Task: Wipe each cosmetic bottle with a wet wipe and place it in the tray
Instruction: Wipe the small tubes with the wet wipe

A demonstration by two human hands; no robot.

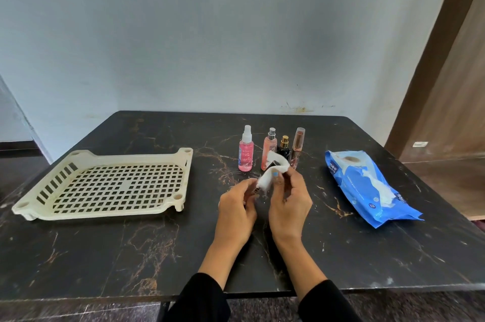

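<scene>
Bottle [256,190] small, light, likely slick wet; left hand [236,206] grips its body, right hand [288,198] pinches wet wipe [270,174] round it.

On the table [110,243]: tray [42,210] at left, wet-wipe pack [351,177] at right, well apart. Between them, toward the far edge, four bottles in a row: spray bottle [246,149] leftmost, then perfume bottle [269,147], short bottle [284,147], tube-shaped bottle [299,141] rightmost. Just before the row, left hand [236,212] and right hand [290,206] side by side, wet wipe [270,180] between them, partly covering the middle bottles.
</scene>
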